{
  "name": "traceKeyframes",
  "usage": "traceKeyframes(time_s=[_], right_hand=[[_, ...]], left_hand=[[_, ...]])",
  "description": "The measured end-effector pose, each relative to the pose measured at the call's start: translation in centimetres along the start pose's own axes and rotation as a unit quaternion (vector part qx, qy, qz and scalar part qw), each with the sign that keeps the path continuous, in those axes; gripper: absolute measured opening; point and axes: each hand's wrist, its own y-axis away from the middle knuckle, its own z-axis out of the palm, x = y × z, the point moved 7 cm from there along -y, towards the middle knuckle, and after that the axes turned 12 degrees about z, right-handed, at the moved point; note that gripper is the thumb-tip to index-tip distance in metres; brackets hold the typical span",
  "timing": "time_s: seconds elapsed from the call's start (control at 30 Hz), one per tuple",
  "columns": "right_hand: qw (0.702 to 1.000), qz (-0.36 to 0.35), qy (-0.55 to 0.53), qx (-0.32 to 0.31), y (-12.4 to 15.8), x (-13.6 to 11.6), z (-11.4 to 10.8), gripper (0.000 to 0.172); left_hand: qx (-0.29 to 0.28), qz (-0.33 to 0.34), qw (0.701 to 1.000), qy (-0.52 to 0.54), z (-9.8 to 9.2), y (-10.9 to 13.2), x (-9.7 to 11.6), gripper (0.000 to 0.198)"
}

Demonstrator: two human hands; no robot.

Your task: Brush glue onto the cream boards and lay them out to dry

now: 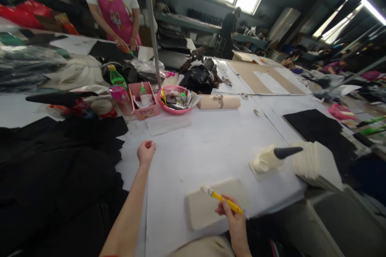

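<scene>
Yellow brush (226, 201) clamped in the fingers of the right hand (233, 219), long axis lying on a diagonal, bristle end pointing up and to the left, away from the person. Handle end resting in the grip, pale bristle tip sticking out well past the fingers and hovering over the upper edge of a pale pad stack (211, 207), exactly touching or not cannot be told. Pad stack lying on the white table (211, 144), just in front of the right hand. Left hand (146, 152) far to the left of the pad stack, closed into a loose fist with nothing seen inside, resting on the table beside black fabric (60, 168). To the right of the pad stack, a cream bottle (271, 157) lying on its side, dark nozzle pointing right toward a bigger pile of pale sheets (316, 164). Beyond the pad stack, a pink bowl (175, 100) and a pink box (144, 100); print on the box too blurred to read.
</scene>
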Motion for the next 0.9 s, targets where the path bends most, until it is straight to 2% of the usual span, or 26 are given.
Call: traceKeyframes(time_s=[0.03, 0.07, 0.13, 0.17, 0.23, 0.3, 0.37, 0.47, 0.57, 0.63, 0.73, 0.9], right_hand=[[1.000, -0.001, 0.008, -0.003, 0.0, 0.0, -0.6, 0.051], [1.000, -0.004, 0.017, -0.006, 0.1, 0.0, -1.1, 0.049], [0.999, -0.006, 0.034, -0.029, 0.1, 0.2, -1.5, 0.045], [0.998, -0.004, 0.043, -0.051, 0.1, 0.5, -1.4, 0.044], [0.993, 0.002, 0.058, -0.105, 0.1, 1.0, -0.6, 0.040], [0.987, 0.000, 0.066, -0.149, 0.1, 1.4, 0.3, 0.038], [0.983, -0.006, 0.062, -0.173, -0.2, 1.7, 1.2, 0.038], [0.979, -0.003, 0.054, -0.197, -0.8, 2.5, 2.3, 0.039], [0.977, 0.008, 0.053, -0.207, -1.5, 3.6, 3.0, 0.042], [0.980, 0.008, 0.046, -0.191, -2.0, 4.0, 2.6, 0.044], [0.988, -0.010, 0.047, -0.144, -3.1, 3.9, 0.5, 0.045], [0.995, -0.060, 0.079, -0.033, -4.2, 1.9, -5.5, 0.045]], left_hand=[[-0.037, -0.003, 0.999, 0.028, 0.7, 3.7, -0.4, 0.026], [-0.096, -0.004, 0.991, 0.095, 1.7, 7.7, -0.6, 0.027], [-0.232, -0.042, 0.957, 0.171, 3.7, 16.1, -1.0, 0.028], [-0.278, -0.067, 0.941, 0.183, 4.4, 20.0, -1.2, 0.027], [-0.328, -0.104, 0.920, 0.186, 5.5, 25.9, -1.5, 0.025], [-0.330, -0.119, 0.921, 0.170, 6.3, 29.2, -1.6, 0.021], [-0.311, -0.120, 0.932, 0.144, 6.8, 30.4, -1.6, 0.019], [-0.282, -0.130, 0.944, 0.115, 7.4, 30.7, -1.6, 0.020], [-0.270, -0.171, 0.940, 0.121, 7.7, 31.2, -1.9, 0.021], [-0.266, -0.187, 0.937, 0.128, 7.7, 31.5, -1.9, 0.020], [-0.254, -0.191, 0.939, 0.131, 7.5, 31.8, -1.8, 0.018], [-0.236, -0.183, 0.944, 0.136, 7.3, 31.9, -1.9, 0.019]])
